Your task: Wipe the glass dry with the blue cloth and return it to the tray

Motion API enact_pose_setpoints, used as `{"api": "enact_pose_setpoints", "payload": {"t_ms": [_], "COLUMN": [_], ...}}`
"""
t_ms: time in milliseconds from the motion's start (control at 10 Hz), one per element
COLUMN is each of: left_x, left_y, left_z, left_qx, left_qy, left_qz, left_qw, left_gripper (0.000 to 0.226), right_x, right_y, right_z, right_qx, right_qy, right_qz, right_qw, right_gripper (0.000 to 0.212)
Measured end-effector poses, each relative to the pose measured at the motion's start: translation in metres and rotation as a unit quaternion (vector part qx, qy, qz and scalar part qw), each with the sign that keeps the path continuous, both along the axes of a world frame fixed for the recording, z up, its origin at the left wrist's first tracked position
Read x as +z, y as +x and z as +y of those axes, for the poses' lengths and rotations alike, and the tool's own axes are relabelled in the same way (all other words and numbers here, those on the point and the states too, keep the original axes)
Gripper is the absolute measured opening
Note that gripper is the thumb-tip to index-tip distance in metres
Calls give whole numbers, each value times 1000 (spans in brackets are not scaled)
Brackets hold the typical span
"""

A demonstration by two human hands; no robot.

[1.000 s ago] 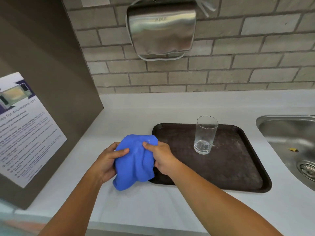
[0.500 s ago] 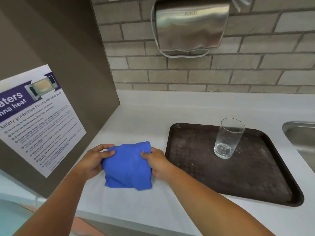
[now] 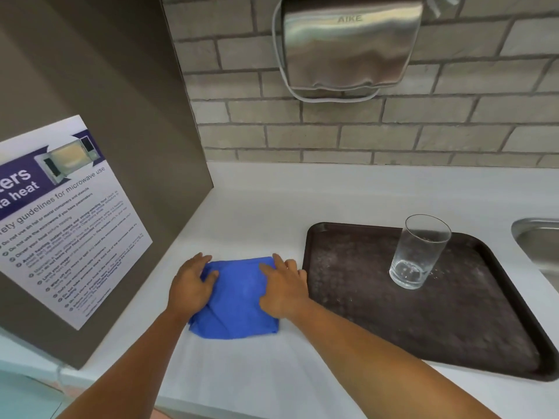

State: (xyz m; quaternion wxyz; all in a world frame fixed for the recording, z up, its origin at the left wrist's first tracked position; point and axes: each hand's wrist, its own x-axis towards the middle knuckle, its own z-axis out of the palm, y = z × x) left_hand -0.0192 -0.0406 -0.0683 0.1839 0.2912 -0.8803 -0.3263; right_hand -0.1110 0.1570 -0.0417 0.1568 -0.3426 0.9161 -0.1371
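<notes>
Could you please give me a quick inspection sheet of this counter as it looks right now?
Surface: white counter, bare around the tray.
Job's things: glass upright on brown tray; blue cloth folded flat on counter, left of tray.
Clutter: nothing seen.
Hands: left hand and right hand flat on the cloth, fingers spread.
Cables: nothing seen.
Surroundings: brick wall, steel hand dryer, microwave poster, sink at right.

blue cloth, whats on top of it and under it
Both hands, left hand and right hand, press flat on the blue cloth. It lies on the white counter; anything beneath is hidden.
</notes>
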Motion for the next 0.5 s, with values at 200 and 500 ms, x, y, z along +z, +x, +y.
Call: {"api": "enact_pose_setpoints", "payload": {"t_ms": [200, 500], "left_x": [-16, 9], "left_y": [9, 5], "left_z": [4, 21], "left_qx": [-101, -99], "left_qy": [-131, -153], "left_qz": [-300, -314], "left_qw": [939, 932], "left_gripper": [70, 71], "right_x": [8, 21], "right_y": [-2, 2], "right_z": [3, 13], "right_qx": [66, 77], "right_qy": [145, 115], "right_qz": [-29, 1], "right_qw": [987, 990], "right_gripper": [78, 85]}}
